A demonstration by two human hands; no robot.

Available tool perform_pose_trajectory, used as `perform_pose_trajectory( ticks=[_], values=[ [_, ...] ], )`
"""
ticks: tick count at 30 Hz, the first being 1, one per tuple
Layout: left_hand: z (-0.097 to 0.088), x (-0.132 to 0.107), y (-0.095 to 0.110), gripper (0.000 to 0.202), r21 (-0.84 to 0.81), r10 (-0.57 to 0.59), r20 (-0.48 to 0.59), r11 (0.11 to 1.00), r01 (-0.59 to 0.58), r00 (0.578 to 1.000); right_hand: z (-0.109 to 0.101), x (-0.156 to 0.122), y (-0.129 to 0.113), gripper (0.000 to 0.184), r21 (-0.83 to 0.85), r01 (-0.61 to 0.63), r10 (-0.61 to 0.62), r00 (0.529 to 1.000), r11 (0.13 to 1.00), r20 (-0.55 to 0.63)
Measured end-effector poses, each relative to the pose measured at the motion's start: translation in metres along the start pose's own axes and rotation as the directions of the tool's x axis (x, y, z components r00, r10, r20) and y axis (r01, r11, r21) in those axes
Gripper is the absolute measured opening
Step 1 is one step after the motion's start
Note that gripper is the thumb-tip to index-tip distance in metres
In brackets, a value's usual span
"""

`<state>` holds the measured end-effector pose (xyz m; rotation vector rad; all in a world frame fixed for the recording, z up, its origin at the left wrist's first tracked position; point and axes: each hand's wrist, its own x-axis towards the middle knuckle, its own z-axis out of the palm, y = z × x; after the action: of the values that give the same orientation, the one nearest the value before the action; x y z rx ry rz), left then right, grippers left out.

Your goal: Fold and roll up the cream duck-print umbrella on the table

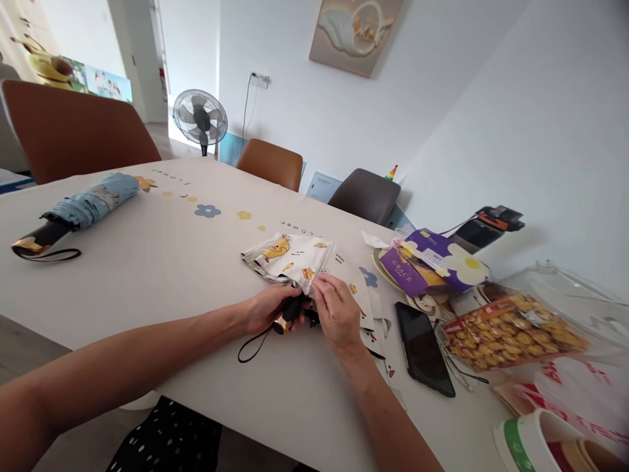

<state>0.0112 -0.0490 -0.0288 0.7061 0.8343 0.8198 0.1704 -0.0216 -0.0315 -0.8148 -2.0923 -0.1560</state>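
A white folding umbrella printed with yellow cartoon figures lies partly folded on the table, its canopy panels loose and spread to both sides. My left hand is closed around its black handle, whose gold-coloured end and wrist strap point toward me. With thumb and fingers pinched together, my right hand grips a fold of the canopy just right of the handle. Other panels lie beneath and beyond that hand, partly hidden by it. At the far left rests a light blue folding umbrella, rolled up, with a black and gold handle.
Right of the umbrella lies a black phone. Beyond it are a purple tissue box, a clear container of snacks, a dark bottle and a roll of tape. Chairs and a fan stand behind the table.
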Motion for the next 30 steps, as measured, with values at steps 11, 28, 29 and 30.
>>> perform_pose_trajectory(
  ticks=[11, 28, 29, 30],
  values=[
    [-0.002, 0.002, 0.002, 0.023, 0.014, -0.078, -0.076, 0.997, 0.079, 0.994, -0.001, 0.000, 0.003, 0.026, -0.015, 0.128, -0.124, 0.979, 0.992, 0.159],
    [0.008, -0.003, 0.006, 0.020, 0.024, -0.022, -0.137, 0.999, 0.025, 0.990, -0.001, 0.004, 0.001, 0.026, -0.048, 0.096, -0.100, 0.991, 0.994, -0.090],
    [0.008, -0.004, 0.006, 0.022, 0.033, -0.023, -0.130, 0.999, 0.027, 0.991, -0.001, 0.004, 0.000, 0.025, -0.047, 0.084, -0.089, 0.991, 0.995, -0.102],
    [0.009, -0.005, 0.006, 0.025, 0.049, -0.024, -0.118, 0.998, 0.030, 0.993, -0.001, 0.005, -0.001, 0.024, -0.046, 0.069, -0.074, 0.991, 0.997, -0.116]
  ],
)
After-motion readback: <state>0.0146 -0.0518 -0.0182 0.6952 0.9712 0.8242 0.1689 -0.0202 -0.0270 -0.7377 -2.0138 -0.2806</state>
